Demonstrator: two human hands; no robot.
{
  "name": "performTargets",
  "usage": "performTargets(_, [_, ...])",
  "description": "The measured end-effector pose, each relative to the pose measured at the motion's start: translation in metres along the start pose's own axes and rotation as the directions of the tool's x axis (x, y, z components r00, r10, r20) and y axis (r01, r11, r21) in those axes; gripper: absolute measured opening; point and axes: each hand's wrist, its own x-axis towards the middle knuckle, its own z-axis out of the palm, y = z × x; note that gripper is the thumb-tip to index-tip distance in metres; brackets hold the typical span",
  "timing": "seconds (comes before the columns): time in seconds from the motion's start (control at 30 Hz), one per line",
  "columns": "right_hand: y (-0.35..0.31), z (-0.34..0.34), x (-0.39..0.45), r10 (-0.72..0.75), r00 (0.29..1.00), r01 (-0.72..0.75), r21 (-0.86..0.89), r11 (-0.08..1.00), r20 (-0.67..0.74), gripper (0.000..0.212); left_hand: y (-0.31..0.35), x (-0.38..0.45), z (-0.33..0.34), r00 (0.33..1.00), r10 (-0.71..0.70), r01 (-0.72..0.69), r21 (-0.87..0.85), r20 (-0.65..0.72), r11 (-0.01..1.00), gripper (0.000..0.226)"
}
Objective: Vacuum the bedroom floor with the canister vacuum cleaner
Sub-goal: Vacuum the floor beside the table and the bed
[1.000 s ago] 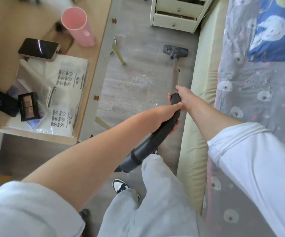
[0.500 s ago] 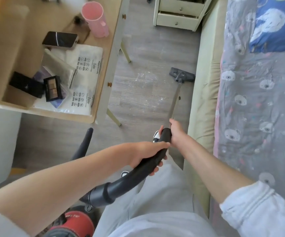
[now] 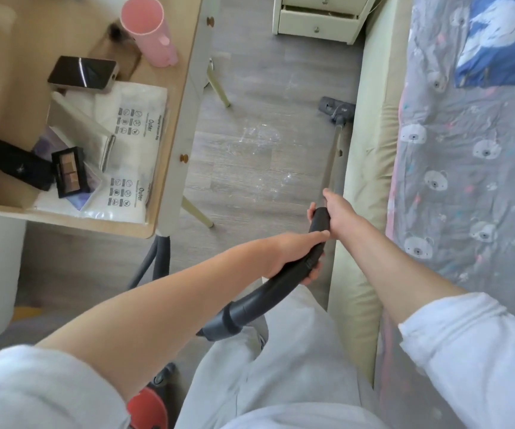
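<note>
I hold the black curved vacuum handle (image 3: 284,284) with both hands. My left hand (image 3: 293,253) grips its middle, and my right hand (image 3: 336,212) grips its upper end where the grey wand (image 3: 335,159) begins. The wand runs forward along the bed's side to the dark floor head (image 3: 335,107), which lies flat on the grey wood floor (image 3: 250,168) against the bed base. White dusty specks (image 3: 260,136) mark the floor left of the wand. A bit of the red canister (image 3: 146,408) shows at the bottom edge, by my leg.
A wooden desk (image 3: 172,125) at left carries a pink cup (image 3: 149,29), a phone (image 3: 82,72), plastic bags and makeup palettes. The bed (image 3: 466,181) with its beige base fills the right side. A cream drawer unit (image 3: 315,21) stands ahead. The grey hose (image 3: 144,264) hangs under the desk corner.
The floor head has shifted right, close against the bed base, after being pulled back toward me. Both hands keep their grip on the handle.
</note>
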Motion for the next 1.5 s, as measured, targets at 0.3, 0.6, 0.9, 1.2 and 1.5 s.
performTargets(0.3, [-0.135,0.043,0.042,-0.129,0.992,0.125,-0.28,0.952,0.004,0.024,0.128,0.067,-0.001,0.971,0.15,-0.111,0.205,-0.188,0.972,0.056])
performTargets(0.6, [-0.091,0.039,0.022,-0.088,0.995,0.097,-0.329,0.94,0.041,0.027,0.094,0.028,-0.009,0.989,0.068,-0.045,0.172,-0.128,0.984,0.051])
performTargets(0.9, [0.11,-0.021,-0.043,0.005,0.996,0.027,-0.353,0.935,0.09,0.019,-0.104,-0.074,-0.017,0.991,-0.079,0.096,0.169,-0.108,0.981,0.055])
performTargets(1.2, [0.229,-0.017,-0.109,0.037,0.985,0.033,-0.403,0.914,0.166,0.023,-0.21,-0.166,-0.024,0.97,-0.02,0.061,0.161,-0.243,0.985,0.054])
performTargets(1.5, [0.19,0.027,-0.079,-0.004,0.981,0.106,-0.528,0.842,0.192,0.019,-0.185,-0.121,-0.046,0.962,0.048,-0.054,-0.014,-0.27,0.998,0.049])
